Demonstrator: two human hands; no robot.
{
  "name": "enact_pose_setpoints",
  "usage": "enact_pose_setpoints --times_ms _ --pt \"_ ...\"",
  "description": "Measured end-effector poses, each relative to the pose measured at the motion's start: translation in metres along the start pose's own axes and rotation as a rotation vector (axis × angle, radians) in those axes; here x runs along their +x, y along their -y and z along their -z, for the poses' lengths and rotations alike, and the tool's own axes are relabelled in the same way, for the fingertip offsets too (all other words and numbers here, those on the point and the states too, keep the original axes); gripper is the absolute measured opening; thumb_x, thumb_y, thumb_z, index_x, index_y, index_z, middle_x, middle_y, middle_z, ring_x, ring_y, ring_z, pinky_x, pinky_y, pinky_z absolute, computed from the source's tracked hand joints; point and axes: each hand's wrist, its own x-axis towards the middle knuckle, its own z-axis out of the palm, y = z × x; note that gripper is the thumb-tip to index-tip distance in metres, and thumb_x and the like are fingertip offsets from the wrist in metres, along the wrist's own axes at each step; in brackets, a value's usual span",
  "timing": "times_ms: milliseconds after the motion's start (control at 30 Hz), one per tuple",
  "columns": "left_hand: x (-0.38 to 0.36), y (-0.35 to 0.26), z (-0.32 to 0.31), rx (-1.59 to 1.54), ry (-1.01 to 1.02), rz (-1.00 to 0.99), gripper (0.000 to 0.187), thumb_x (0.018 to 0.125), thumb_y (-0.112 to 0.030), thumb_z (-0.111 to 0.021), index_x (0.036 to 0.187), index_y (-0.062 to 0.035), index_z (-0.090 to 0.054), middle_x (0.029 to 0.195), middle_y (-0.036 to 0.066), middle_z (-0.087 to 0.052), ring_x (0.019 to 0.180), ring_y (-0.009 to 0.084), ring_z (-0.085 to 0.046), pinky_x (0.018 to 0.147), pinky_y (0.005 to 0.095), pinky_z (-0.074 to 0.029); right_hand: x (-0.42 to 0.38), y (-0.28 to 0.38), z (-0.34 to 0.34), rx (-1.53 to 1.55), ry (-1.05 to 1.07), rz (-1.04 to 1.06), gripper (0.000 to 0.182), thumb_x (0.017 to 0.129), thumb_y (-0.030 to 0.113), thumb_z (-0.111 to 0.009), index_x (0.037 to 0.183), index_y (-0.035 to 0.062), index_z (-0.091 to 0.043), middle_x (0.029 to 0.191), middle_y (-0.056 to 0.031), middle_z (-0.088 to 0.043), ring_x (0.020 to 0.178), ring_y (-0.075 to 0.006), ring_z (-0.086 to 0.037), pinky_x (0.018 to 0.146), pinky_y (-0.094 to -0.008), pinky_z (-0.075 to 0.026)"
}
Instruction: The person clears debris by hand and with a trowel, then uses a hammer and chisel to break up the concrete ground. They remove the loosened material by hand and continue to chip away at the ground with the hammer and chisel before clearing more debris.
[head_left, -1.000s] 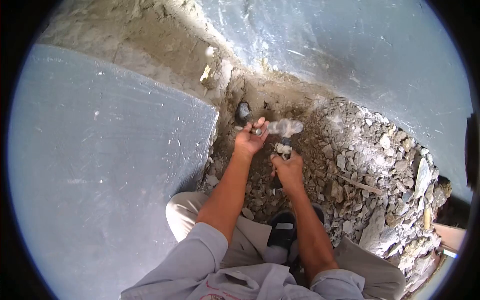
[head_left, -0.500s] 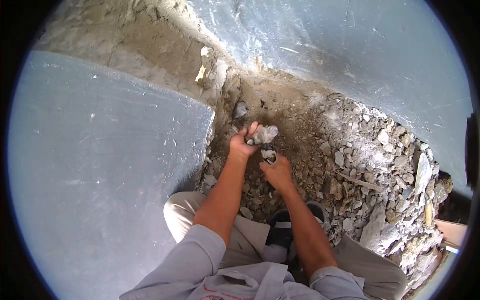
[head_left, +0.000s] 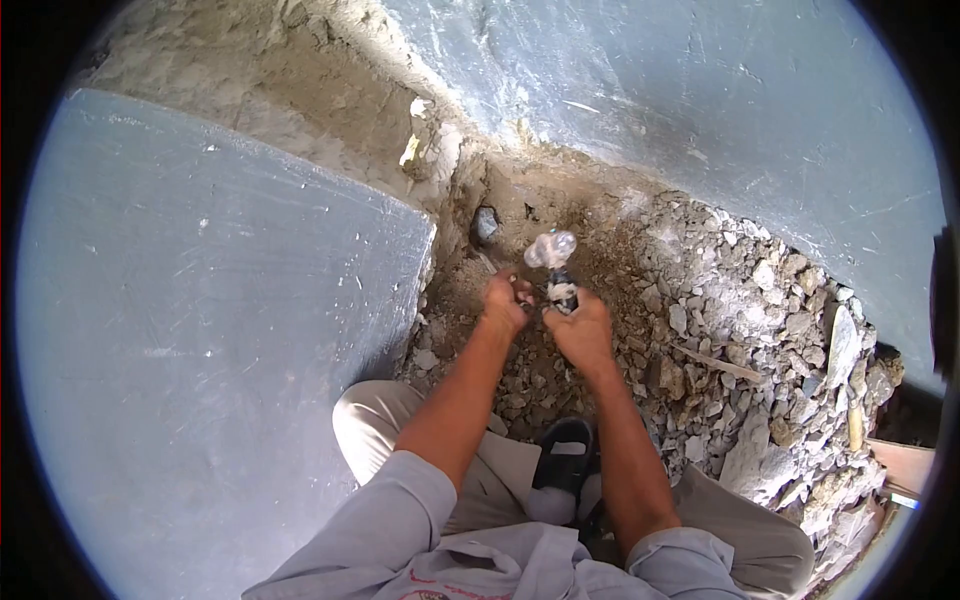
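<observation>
Right hand (head_left: 582, 327) closed on a hammer (head_left: 552, 249), its head blurred; left hand (head_left: 507, 301) half-curled, whether around anything cannot be told.

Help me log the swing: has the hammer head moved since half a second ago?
Yes: judged against the corner of the left grey slab, the hammer head has moved rightward and up in view.

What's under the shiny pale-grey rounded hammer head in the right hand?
Loose brown dirt shows around the shiny pale-grey rounded hammer head; whatever lies directly beneath is covered. The right hand also hides part of the black, pale-banded handle.
</observation>
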Motion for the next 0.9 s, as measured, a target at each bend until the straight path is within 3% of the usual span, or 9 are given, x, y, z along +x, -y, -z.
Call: enact_pose_setpoints --times_ms 167,400,533,633,700,733,767,833,900 --pt "-0.035 0.027 -0.009 -0.181 -0.059 -0.083 0.022 0.099 -0.018 -0.039 0.091 -0.0027 -0.052 0.074 0.011 -0.055 0.055 0.0199 -0.042 0.052 0.0357 -0.037 0.010 -0.002 0.013 0.207 -0.119 0.027 0.032 0.074 0.018 -0.075 0.090 -0.0063 -0.062 0.067 -0.0129 -0.064 0.060 -0.0199 -0.059 0.059 -0.0375 -0.049" --pt "-0.027 0.014 -0.007 -0.480 0.078 0.026 0.023 0.107 -0.018 -0.034 0.102 -0.0002 -0.048 0.083 0.013 -0.059 0.069 0.0268 -0.058 0.078 0.0463 -0.056 -0.007 0.045 0.054 0.328 -0.134 0.100 0.022 0.082 0.007 -0.073 0.097 -0.0048 -0.061 0.075 -0.0029 -0.065 0.064 -0.0084 -0.057 0.056 -0.0279 -0.045" --pt "-0.022 0.007 0.002 -0.578 0.202 0.000 0.026 0.108 -0.020 -0.032 0.105 0.0010 -0.047 0.085 0.014 -0.061 0.075 0.0303 -0.063 0.089 0.0505 -0.056 -0.031 0.072 0.053 0.474 -0.306 0.487 0.025 0.086 0.004 -0.074 0.106 -0.0045 -0.062 0.088 -0.0068 -0.066 0.069 -0.0107 -0.061 0.061 -0.0270 -0.053" --pt "-0.009 -0.004 0.012 -0.660 0.276 0.016 0.027 0.109 -0.021 -0.031 0.103 -0.0001 -0.047 0.087 0.014 -0.062 0.079 0.0311 -0.064 0.092 0.0513 -0.055 -0.038 0.047 0.026 0.271 -0.433 0.657 0.023 0.086 0.004 -0.072 0.106 -0.0028 -0.064 0.090 -0.0070 -0.067 0.070 -0.0113 -0.061 0.063 -0.0281 -0.053" --pt "-0.010 -0.013 0.016 -0.670 0.318 -0.013 0.027 0.109 -0.022 -0.031 0.101 -0.0017 -0.047 0.089 0.013 -0.063 0.081 0.0315 -0.065 0.094 0.0516 -0.054 -0.039 0.034 0.008 -0.133 -0.330 0.747 0.018 0.078 0.002 -0.071 0.095 -0.0001 -0.066 0.082 -0.0058 -0.067 0.067 -0.0175 -0.063 0.067 -0.0325 -0.052" --pt "-0.013 -0.020 0.021 -0.720 0.331 0.023 0.026 0.108 -0.023 -0.032 0.100 -0.0033 -0.047 0.090 0.013 -0.063 0.082 0.0313 -0.065 0.094 0.0518 -0.054 -0.043 0.041 -0.006 0.231 -0.151 0.486 0.017 0.074 0.001 -0.071 0.091 0.0005 -0.066 0.078 -0.0056 -0.067 0.066 -0.0197 -0.063 0.067 -0.0338 -0.052" --pt "-0.017 -0.029 0.027 -0.771 0.344 0.059 0.024 0.108 -0.023 -0.034 0.100 -0.0050 -0.047 0.091 0.013 -0.064 0.084 0.0311 -0.065 0.095 0.0521 -0.054 -0.035 0.003 -0.020 -0.157 0.000 0.254 0.022 0.070 0.001 -0.070 0.091 -0.0010 -0.065 0.075 -0.0040 -0.066 0.066 -0.0209 -0.062 0.067 -0.0338 -0.052" --pt "-0.014 -0.031 0.031 -0.795 0.337 0.106 0.022 0.108 -0.024 -0.036 0.100 -0.0079 -0.048 0.092 0.012 -0.064 0.087 0.0306 -0.065 0.095 0.0527 -0.053 -0.042 -0.001 -0.029 -0.048 0.008 0.217 0.021 0.073 0.009 -0.072 0.087 -0.0025 -0.064 0.071 -0.0154 -0.068 0.063 -0.0308 -0.065 0.066 -0.0401 -0.053" --pt "0.001 -0.036 0.033 -0.746 0.305 0.109 0.019 0.108 -0.025 -0.038 0.100 -0.0106 -0.048 0.093 0.011 -0.064 0.089 0.0300 -0.065 0.095 0.0534 -0.053 -0.040 0.012 -0.026 0.127 -0.009 0.200 0.021 0.072 0.009 -0.073 0.088 -0.0021 -0.065 0.074 -0.0153 -0.068 0.065 -0.0299 -0.066 0.066 -0.0397 -0.053"
